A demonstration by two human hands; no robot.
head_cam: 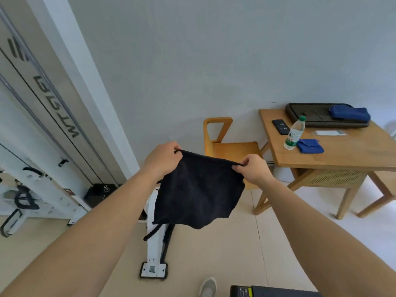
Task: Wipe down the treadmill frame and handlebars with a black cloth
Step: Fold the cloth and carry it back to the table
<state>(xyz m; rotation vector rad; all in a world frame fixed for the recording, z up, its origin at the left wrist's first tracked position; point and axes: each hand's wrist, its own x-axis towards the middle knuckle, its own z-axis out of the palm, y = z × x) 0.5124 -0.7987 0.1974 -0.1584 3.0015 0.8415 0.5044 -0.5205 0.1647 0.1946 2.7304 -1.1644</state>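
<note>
Pinching the black cloth (198, 189) by its top corners, left hand (161, 157) at 10 o'clock and right hand (252, 169) at 2, both clenched on fabric, cloth hanging spread mid-air over white frame (154, 243), wooden table (342, 151) at 3 o'clock.

Left hand (163, 157), right hand (251, 170) pinch black cloth (198, 191) top corners, spread midair.

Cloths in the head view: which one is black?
The black cloth, stretched between the left hand and right hand. Both cloths on the wooden table are blue.
</note>
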